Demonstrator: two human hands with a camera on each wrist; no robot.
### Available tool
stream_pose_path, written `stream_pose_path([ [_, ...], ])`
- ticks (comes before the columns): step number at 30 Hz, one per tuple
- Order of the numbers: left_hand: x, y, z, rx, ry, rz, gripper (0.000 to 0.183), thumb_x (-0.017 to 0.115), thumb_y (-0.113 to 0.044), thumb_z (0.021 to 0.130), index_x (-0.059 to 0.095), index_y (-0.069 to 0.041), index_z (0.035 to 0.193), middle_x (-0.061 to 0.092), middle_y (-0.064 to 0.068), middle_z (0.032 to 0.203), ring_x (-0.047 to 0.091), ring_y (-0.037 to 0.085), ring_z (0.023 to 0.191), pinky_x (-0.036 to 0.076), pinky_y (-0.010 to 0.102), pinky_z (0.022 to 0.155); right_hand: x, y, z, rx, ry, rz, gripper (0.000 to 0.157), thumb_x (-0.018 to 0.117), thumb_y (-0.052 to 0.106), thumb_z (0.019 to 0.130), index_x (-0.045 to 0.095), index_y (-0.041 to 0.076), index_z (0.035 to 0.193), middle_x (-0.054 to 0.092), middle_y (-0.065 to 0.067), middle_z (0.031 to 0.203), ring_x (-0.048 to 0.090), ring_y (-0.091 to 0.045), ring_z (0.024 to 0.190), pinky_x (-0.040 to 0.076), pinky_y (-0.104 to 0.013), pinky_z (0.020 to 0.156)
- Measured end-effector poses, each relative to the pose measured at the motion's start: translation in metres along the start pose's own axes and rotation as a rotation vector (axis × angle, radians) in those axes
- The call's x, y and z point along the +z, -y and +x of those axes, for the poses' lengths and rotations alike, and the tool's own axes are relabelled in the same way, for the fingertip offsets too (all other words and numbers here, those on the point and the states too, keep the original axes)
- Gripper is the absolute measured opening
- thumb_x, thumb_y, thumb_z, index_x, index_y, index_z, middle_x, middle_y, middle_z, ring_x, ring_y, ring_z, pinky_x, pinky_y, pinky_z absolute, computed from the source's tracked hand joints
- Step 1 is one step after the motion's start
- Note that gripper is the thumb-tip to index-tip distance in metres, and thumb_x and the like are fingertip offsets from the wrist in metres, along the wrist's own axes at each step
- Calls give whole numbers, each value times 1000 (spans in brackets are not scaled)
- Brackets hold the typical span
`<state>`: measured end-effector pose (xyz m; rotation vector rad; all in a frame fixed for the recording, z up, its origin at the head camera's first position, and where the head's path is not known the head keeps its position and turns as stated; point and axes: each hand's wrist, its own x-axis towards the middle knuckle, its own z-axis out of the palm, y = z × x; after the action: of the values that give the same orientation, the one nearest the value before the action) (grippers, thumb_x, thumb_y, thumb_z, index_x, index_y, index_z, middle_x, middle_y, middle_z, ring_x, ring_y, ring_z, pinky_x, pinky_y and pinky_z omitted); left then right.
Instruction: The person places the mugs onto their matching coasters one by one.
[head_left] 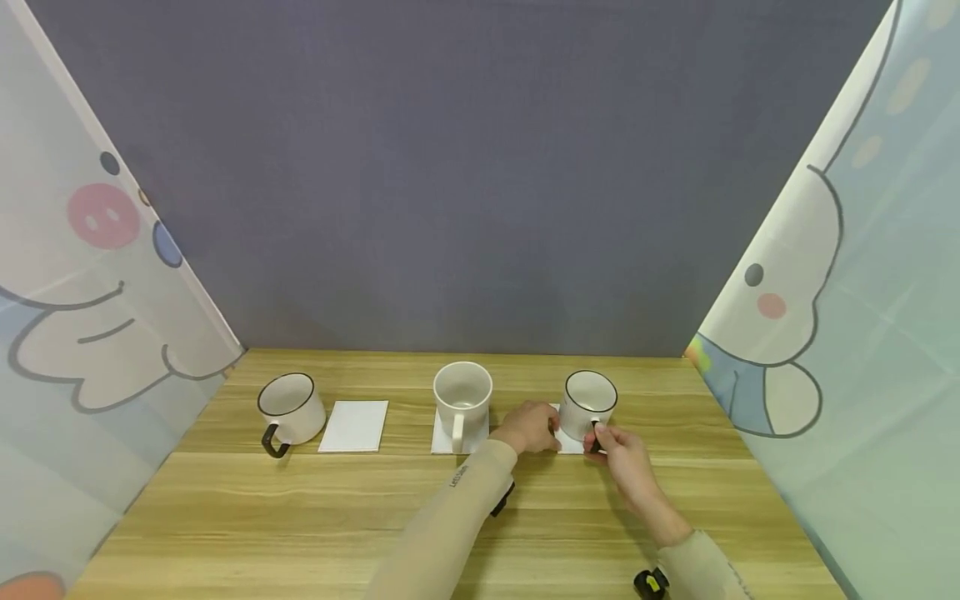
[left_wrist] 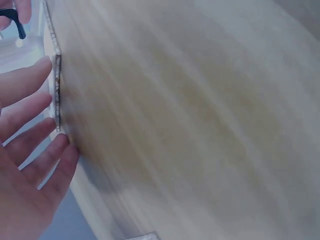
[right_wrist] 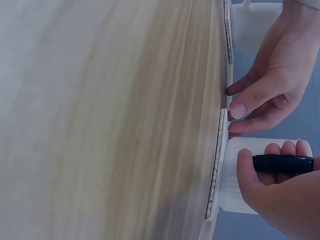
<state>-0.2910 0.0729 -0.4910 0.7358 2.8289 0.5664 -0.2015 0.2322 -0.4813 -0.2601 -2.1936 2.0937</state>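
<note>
A white mug [head_left: 581, 412] with a black rim stands upright over a white square coaster [head_left: 572, 447] at the right. My right hand [head_left: 628, 462] grips its black handle [right_wrist: 282, 163], thumb on one side and fingers curled behind. Just left of that mug, my left hand [head_left: 531, 427] touches the coaster's near-left side. In the left wrist view, the fingers of the left hand [left_wrist: 30, 170] are spread and fairly straight, with the tips along the coaster's edge [left_wrist: 57, 90]. The right wrist view shows the coaster's thin side [right_wrist: 216, 170] beneath the mug.
In the middle, a white mug [head_left: 462, 387] with a white handle stands on another coaster [head_left: 441, 442]. Farther left lies a bare white coaster [head_left: 354, 427], beside a black-handled white mug [head_left: 296, 417] on the wooden table [head_left: 300, 517]. A grey panel [head_left: 480, 183] rises behind.
</note>
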Motion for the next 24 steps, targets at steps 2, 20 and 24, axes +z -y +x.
stream_pose_path([
  [2, -2, 0, -1, -10, 0, -18, 22, 85, -30, 82, 69, -20, 92, 67, -6, 96, 60, 13, 92, 50, 30, 80, 1, 0, 0, 4, -1, -14, 30, 43, 5, 108, 60, -18, 98, 61, -10, 90, 61, -17, 84, 59, -35, 83],
  [20, -36, -14, -23, 85, -87, 51, 13, 71, -28, 93, 64, -17, 91, 64, -6, 89, 57, 10, 77, 46, 29, 60, -2, -2, 0, 19, 16, -39, 34, 44, 11, 110, 61, -17, 101, 61, -8, 90, 61, -17, 85, 58, -34, 82],
  [24, -42, -18, -31, 134, -124, 56, 14, 70, -28, 93, 61, -19, 87, 62, -8, 85, 56, 9, 75, 45, 29, 59, -2, -3, 0, 21, 15, -36, 34, 44, 12, 110, 61, -17, 100, 61, -7, 89, 60, -15, 84, 58, -33, 82],
])
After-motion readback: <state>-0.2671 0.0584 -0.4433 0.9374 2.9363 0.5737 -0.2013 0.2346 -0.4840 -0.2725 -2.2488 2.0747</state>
